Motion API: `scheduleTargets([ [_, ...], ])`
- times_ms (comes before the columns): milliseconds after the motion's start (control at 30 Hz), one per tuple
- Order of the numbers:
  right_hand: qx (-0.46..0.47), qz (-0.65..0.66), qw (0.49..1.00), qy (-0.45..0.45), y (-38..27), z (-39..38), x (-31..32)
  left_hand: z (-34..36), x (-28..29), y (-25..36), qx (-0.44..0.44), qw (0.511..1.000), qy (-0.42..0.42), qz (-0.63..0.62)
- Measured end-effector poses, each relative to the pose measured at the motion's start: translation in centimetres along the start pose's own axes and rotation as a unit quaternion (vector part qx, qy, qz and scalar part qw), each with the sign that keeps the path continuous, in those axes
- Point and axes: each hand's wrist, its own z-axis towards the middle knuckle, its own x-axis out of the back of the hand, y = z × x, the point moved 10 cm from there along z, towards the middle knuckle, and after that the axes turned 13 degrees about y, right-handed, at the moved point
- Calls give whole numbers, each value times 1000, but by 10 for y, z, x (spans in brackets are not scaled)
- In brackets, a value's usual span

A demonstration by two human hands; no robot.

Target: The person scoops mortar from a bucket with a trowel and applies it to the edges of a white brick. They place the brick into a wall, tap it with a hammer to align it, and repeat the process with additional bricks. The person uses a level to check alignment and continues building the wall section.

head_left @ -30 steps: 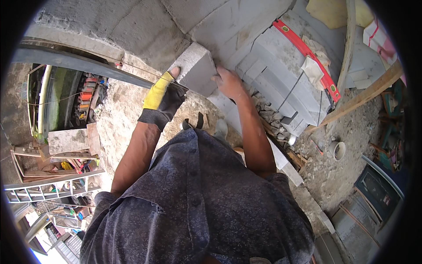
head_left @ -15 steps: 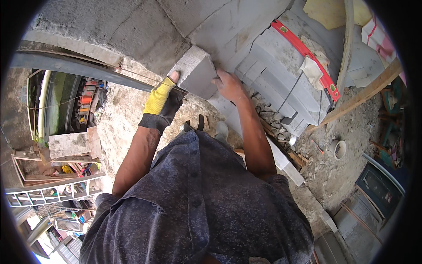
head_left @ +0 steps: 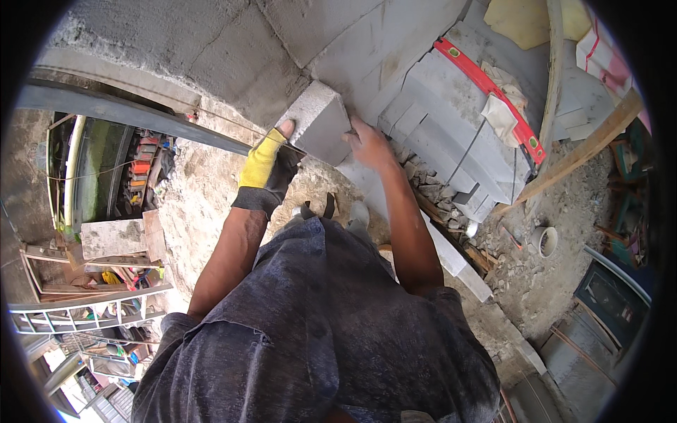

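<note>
A pale grey lightweight concrete block is held tilted between my hands, close to the grey block wall. On its left side is my left hand, in a yellow and black glove with a bare thumb showing; the thumb lies along the edge and the other fingers are hidden beneath. My right hand, bare and dusty, grips the block's right side with its fingers bent against the face. Whether the block touches the wall I cannot tell.
To the right, stacked grey blocks carry a red spirit level and a pale cloth. Wooden poles cross beyond them. Rubble and a white bucket lie at right. A metal beam runs at left, above a ladder.
The block and both hands have shifted slightly right and down in the picture, partly with the view itself. Both hands keep their hold on the block.
</note>
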Motion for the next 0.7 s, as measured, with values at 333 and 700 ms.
scheduleTargets([
  [333,27,103,992,64,-40,-7,24,10,-3,-9,27,999,21,-11],
  [700,64,-50,996,-45,-5,10,11,6,-4,-9,37,999,24,1],
])
